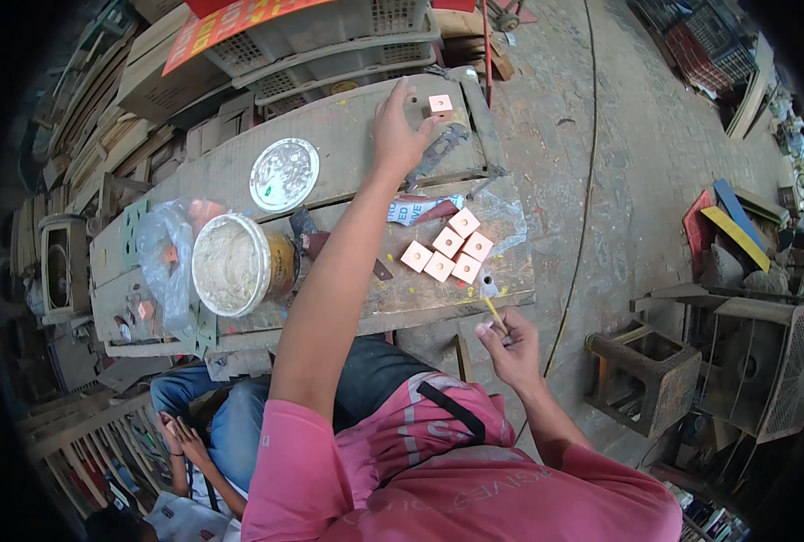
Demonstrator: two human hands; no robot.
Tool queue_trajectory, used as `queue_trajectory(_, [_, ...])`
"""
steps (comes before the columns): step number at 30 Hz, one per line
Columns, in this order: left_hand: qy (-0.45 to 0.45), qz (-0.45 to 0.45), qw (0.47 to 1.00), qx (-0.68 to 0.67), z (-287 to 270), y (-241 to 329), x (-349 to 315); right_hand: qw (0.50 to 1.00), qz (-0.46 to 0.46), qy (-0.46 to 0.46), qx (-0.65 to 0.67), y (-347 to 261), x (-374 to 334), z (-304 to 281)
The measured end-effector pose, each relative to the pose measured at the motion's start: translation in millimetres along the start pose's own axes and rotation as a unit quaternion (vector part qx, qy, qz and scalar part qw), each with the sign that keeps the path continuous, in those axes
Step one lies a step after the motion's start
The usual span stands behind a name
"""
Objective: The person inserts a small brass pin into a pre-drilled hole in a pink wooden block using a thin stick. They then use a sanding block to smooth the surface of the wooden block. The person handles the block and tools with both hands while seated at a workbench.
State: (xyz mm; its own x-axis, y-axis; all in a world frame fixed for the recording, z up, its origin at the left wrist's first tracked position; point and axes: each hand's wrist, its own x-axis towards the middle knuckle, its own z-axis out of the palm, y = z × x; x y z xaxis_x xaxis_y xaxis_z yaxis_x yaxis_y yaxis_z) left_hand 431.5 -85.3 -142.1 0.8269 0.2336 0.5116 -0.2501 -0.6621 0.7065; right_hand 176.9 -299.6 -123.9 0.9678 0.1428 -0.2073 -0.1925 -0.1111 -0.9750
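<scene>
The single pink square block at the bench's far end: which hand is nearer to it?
Left. The left hand reaches beside the single pink block; the right hand holds a thin stick near the body.

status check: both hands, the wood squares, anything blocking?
Left hand stretched out, fingertips by lone pink square. Right hand pinching thin stick. Five squares clustered on bench, untouched. Open paste tub beside the arm, not blocking.

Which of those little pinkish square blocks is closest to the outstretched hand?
The lone block at the bench's far end, just beyond the left hand. The other five sit clustered together nearer the person.
</scene>
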Motion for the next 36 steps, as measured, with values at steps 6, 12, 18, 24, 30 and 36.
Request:
queue_trajectory(6, [0.008,-0.096,0.988,-0.118,-130.9,86.5,-97.4,0.983,-0.008,-0.124,0.132,-15.3,-10.8,21.9])
queue_trajectory(12, [0.087,-0.368,0.912,-0.162,-216.8,95.8,-299.1,0.991,-0.08,-0.096,0.044,-62.7,20.9,71.2])
queue_trajectory(18, [0.04,-0.347,0.892,-0.288,-234.9,10.2,-469.1,0.964,-0.151,-0.054,-0.211,-65.9,105.3,135.1])
queue_trajectory(24, [0.075,-0.509,0.801,-0.306,-261.4,21.2,-452.2,0.896,-0.275,0.005,-0.348,-74.6,63.3,155.3])
queue_trajectory(30, [-0.029,-0.468,0.877,-0.108,-257.2,4.0,-472.1,0.821,-0.329,-0.242,-0.399,11.6,-81.1,165.1])
queue_trajectory(36, [-0.203,-0.401,0.872,0.193,-298.8,30.1,-473.5,0.679,-0.265,-0.305,-0.613,29.6,-84.1,202.2])
